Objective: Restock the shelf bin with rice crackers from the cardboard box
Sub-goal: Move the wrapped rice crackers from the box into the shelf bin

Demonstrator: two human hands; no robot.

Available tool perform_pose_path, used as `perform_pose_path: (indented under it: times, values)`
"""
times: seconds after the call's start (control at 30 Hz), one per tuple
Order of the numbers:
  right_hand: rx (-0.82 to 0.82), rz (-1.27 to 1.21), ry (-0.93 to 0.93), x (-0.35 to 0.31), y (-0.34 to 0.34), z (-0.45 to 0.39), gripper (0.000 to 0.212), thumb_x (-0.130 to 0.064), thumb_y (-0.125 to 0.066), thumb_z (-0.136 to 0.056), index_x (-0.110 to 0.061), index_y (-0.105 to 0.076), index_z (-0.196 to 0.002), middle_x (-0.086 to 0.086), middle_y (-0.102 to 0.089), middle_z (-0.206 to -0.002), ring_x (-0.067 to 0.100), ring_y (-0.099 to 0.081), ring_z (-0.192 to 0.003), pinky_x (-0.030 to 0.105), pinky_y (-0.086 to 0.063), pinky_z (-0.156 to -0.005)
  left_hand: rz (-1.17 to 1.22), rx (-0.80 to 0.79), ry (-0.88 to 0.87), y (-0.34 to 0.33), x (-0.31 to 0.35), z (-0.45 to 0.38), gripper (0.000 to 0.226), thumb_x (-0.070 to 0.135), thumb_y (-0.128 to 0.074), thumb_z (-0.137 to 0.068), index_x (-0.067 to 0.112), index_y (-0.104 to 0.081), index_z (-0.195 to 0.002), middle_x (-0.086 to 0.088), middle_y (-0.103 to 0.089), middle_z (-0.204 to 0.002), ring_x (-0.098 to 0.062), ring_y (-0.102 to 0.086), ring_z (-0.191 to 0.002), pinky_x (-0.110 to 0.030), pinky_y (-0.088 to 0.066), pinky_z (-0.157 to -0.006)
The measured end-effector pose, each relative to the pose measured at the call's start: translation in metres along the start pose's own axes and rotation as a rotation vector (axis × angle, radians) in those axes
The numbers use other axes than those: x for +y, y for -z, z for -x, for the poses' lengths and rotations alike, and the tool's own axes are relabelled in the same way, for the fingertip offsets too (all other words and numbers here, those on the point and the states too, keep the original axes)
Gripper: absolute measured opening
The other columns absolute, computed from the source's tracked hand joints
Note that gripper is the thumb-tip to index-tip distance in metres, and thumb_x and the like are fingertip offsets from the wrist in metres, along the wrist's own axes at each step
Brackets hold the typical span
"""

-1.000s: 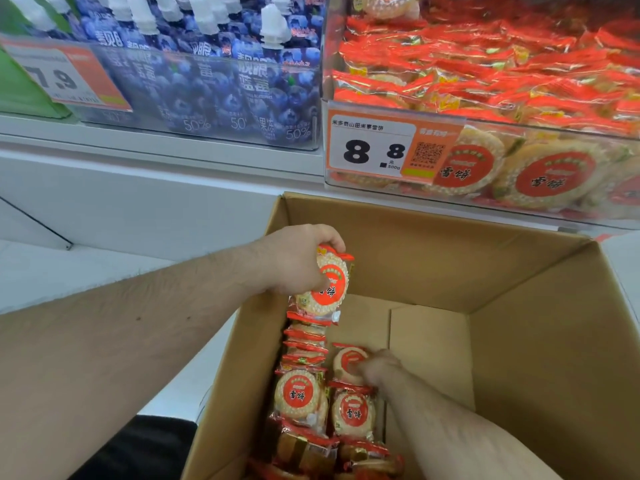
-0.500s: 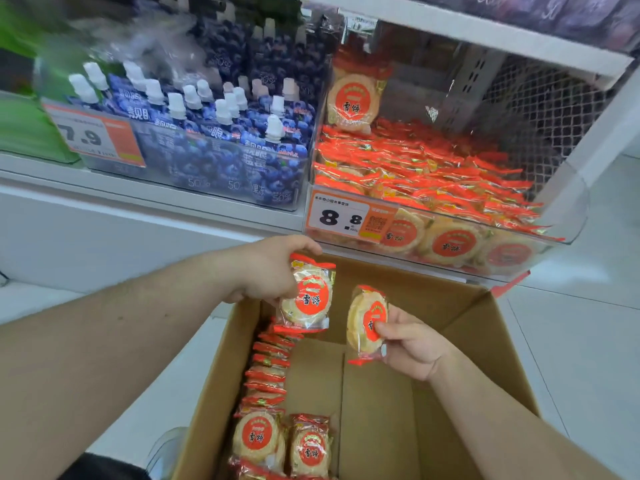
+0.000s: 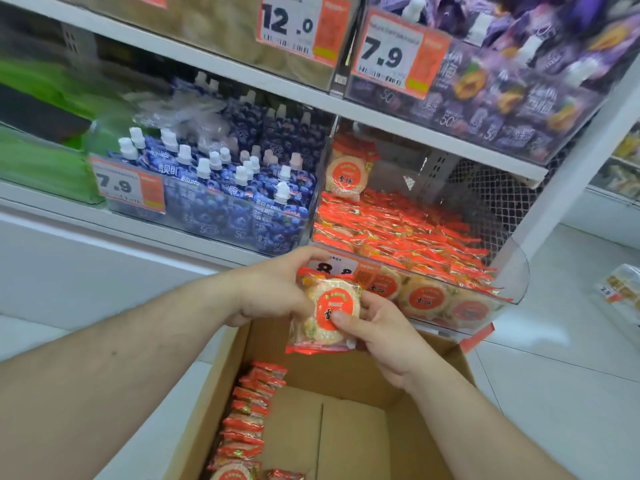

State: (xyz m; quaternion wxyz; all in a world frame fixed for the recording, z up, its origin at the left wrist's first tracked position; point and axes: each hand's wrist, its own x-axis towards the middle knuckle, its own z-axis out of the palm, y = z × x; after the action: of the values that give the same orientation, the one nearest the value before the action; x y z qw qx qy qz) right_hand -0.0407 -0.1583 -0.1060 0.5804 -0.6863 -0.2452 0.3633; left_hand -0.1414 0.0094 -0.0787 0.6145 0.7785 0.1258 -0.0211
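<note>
Mid-transfer: both hands, left (image 3: 273,289) and right (image 3: 377,327), pinch a cracker pack (image 3: 325,315) above the box (image 3: 353,424), just before the bin (image 3: 512,271). Next I'd lift it over the bin's front lip and drop it in.

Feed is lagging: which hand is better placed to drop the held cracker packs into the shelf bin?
Right, probably. The right hand grips the cracker packs on the side nearer the shelf bin; the left hand grips the far side, towards the blueberry pouches.

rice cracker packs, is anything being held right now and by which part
Yes: both hands hold rice cracker packs together above the cardboard box. The left hand grips their left edge; the right hand pinches the front face and right side.
</note>
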Motion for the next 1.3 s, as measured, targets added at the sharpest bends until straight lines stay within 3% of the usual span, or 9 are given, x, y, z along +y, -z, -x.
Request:
perform_pose_path:
  times: [0.2,0.3,0.43,0.57,0.7,0.8,1.03,1.13,1.3]
  values:
    - [0.053,0.121,0.103,-0.042,0.003,0.005,0.029,-0.013,-0.075,-0.075,-0.008,-0.067,-0.102,0.009,-0.075,-0.095,0.022,-0.072,-0.085,0.032,-0.056,-0.073,0.070,0.103,-0.174,-0.001,0.019,0.003,0.086,-0.006,-0.069,-0.078,0.040,-0.032,-0.140,0.003,-0.057,-0.115,-0.012,-0.065,-0.095,-0.031,-0.059,-0.074]
    - [0.223,0.095,0.220,-0.067,0.014,-0.008,0.018,-0.006,-0.073,-0.081,-0.008,-0.065,-0.097,0.005,-0.073,-0.084,0.010,-0.066,-0.064,0.024,-0.053,-0.058,0.124,0.298,-0.245,-0.001,0.025,-0.001,0.079,-0.001,-0.068,-0.079,0.033,-0.032,-0.140,0.005,-0.052,-0.120,-0.014,-0.062,-0.101,-0.029,-0.058,-0.076]
    - [0.421,0.155,0.316,-0.101,0.036,-0.048,0.020,-0.014,-0.073,-0.085,-0.009,-0.066,-0.104,0.004,-0.071,-0.086,0.015,-0.061,-0.070,0.024,-0.050,-0.066,-0.003,0.460,-0.281,0.000,0.026,-0.004,0.065,0.007,-0.067,-0.082,0.030,-0.037,-0.135,0.013,-0.046,-0.118,-0.003,-0.055,-0.097,-0.016,-0.048,-0.072]
    - [0.491,0.266,0.297,-0.112,0.045,-0.098,0.028,-0.017,-0.077,-0.083,-0.010,-0.065,-0.107,0.006,-0.070,-0.094,0.013,-0.061,-0.068,0.020,-0.048,-0.060,-0.003,0.400,-0.229,-0.003,0.025,-0.006,0.063,0.005,-0.064,-0.084,0.030,-0.034,-0.133,0.025,-0.044,-0.120,0.015,-0.047,-0.099,-0.011,-0.043,-0.086]
    - [0.568,0.378,0.256,-0.111,0.046,-0.139,0.033,-0.021,-0.079,-0.080,-0.010,-0.063,-0.106,0.003,-0.070,-0.097,0.014,-0.067,-0.076,0.023,-0.053,-0.062,0.064,0.350,-0.149,-0.003,0.023,-0.010,0.087,0.006,-0.065,-0.085,0.025,-0.013,-0.153,0.005,-0.028,-0.155,-0.012,-0.035,-0.138,-0.031,-0.038,-0.109]
    - [0.702,0.506,0.215,-0.108,0.045,-0.154,0.044,-0.036,-0.082,-0.074,-0.010,-0.068,-0.107,0.001,-0.071,-0.091,0.019,-0.069,-0.082,0.034,-0.057,-0.079,0.102,0.343,-0.144,-0.004,0.023,-0.011,0.090,0.004,-0.065,-0.085,0.024,-0.011,-0.153,0.004,-0.031,-0.153,-0.013,-0.037,-0.137,-0.027,-0.038,-0.106]
    - [0.789,0.686,0.112,-0.103,0.018,-0.163,0.038,-0.048,-0.074,-0.078,-0.015,-0.059,-0.067,0.001,-0.064,-0.070,0.024,-0.063,-0.078,0.033,-0.050,-0.073,0.093,0.351,-0.150,-0.001,0.021,-0.015,0.092,0.005,-0.068,-0.083,0.025,-0.011,-0.153,0.007,-0.037,-0.149,0.000,-0.042,-0.117,-0.021,-0.040,-0.098]
    - [0.779,0.726,0.048,-0.105,0.009,-0.167,0.035,-0.049,-0.070,-0.081,-0.016,-0.059,-0.076,0.000,-0.059,-0.075,0.028,-0.061,-0.088,0.044,-0.048,-0.093,0.077,0.356,-0.148,-0.001,0.019,-0.017,0.092,0.009,-0.069,-0.082,0.028,-0.013,-0.152,0.009,-0.038,-0.148,0.001,-0.041,-0.112,-0.022,-0.040,-0.098]
    - [0.713,0.718,-0.022,-0.105,0.007,-0.163,0.043,-0.046,-0.064,-0.088,-0.007,-0.060,-0.104,0.002,-0.056,-0.080,0.028,-0.059,-0.089,0.047,-0.048,-0.095,-0.017,0.383,-0.133,-0.003,0.019,-0.018,0.092,0.016,-0.070,-0.079,0.035,-0.014,-0.150,0.012,-0.037,-0.148,0.000,-0.042,-0.112,-0.030,-0.045,-0.101]
